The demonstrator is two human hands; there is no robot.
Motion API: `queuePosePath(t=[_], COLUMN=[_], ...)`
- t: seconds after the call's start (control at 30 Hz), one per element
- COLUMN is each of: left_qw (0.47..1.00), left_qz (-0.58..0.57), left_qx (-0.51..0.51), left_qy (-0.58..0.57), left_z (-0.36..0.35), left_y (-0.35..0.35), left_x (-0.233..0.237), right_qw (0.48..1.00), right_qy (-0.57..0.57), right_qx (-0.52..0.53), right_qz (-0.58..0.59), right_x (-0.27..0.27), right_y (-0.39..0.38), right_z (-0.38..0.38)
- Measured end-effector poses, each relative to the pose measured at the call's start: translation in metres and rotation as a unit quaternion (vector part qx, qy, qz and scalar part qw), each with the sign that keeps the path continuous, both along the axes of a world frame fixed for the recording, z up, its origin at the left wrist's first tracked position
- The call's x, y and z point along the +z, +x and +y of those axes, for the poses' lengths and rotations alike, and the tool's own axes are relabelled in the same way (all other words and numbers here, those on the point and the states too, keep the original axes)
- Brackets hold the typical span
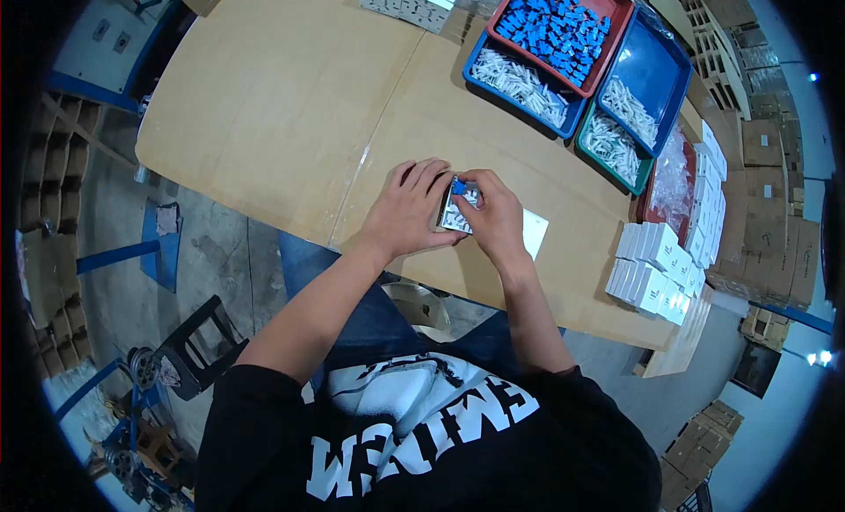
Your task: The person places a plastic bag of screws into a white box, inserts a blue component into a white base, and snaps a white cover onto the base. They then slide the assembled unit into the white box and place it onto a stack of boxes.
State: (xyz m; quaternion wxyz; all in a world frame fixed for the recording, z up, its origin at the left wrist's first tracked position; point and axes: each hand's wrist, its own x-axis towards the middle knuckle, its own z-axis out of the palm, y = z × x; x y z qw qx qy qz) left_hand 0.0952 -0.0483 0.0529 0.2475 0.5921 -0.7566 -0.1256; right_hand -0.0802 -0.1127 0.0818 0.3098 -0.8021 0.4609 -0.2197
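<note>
A small shallow box (449,216) with white pieces in it lies on the table in front of me. My left hand (408,211) wraps around its left side, with the thumb along the near edge. Over the box's right side bends my right hand (495,216), index finger and thumb closing about a small blue piece (459,187) at the far end. The fingers partly cover the box's contents. Beside my right wrist is a flat white sheet or lid (534,233), partly hidden by the hand.
At the back right stand a red tray (627,19) of blue pieces, blue trays (673,67) and a green tray (635,188) with white pieces. White boxes (650,270) are stacked at the right edge. A black plastic chair or stool (201,353) stands on the floor at left.
</note>
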Motion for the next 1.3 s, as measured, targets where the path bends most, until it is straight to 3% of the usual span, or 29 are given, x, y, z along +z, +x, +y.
queuePosePath(t=[0.1, 0.6, 0.67, 0.77, 0.9, 0.97, 1.07, 1.1, 1.17, 1.3], left_qw=[1.000, 1.000, 1.000, 1.000, 1.000, 1.000, 1.000, 1.000, 1.000, 0.999], left_qz=[0.008, 0.007, -0.004, -0.016, -0.023, -0.016, -0.012, -0.018, -0.016, -0.013], left_qx=[0.004, 0.002, -0.005, -0.003, -0.005, -0.002, 0.005, 0.001, 0.007, 0.008], left_qy=[-0.004, 0.015, 0.030, 0.024, 0.001, 0.009, -0.009, -0.008, -0.009, -0.031], left_z=[-0.001, -0.001, 0.000, 0.000, 0.000, 0.002, 0.001, 0.003, 0.003, 0.006], left_y=[-0.002, -0.003, -0.001, -0.002, -0.003, -0.005, -0.007, -0.007, -0.008, -0.012], left_x=[-0.001, 0.001, 0.001, -0.002, -0.002, -0.001, 0.002, 0.002, 0.003, 0.005], right_qw=[0.999, 0.998, 0.975, 0.962, 0.968, 0.982, 0.973, 0.973, 0.932, 0.923], right_qy=[0.030, -0.048, -0.189, -0.217, -0.192, -0.172, -0.104, -0.101, 0.032, 0.070], right_qx=[-0.003, -0.002, 0.007, 0.021, 0.020, 0.008, -0.201, -0.202, -0.326, -0.338], right_qz=[0.019, 0.035, 0.117, 0.163, 0.162, 0.082, 0.049, 0.047, 0.156, 0.172], right_x=[0.001, -0.014, -0.014, -0.009, -0.007, -0.005, -0.017, -0.012, 0.002, -0.002], right_y=[-0.003, -0.005, -0.004, -0.006, -0.012, -0.031, -0.078, -0.088, -0.104, -0.111], right_z=[-0.003, 0.009, 0.019, 0.028, 0.023, 0.030, 0.043, 0.049, 0.064, 0.070])
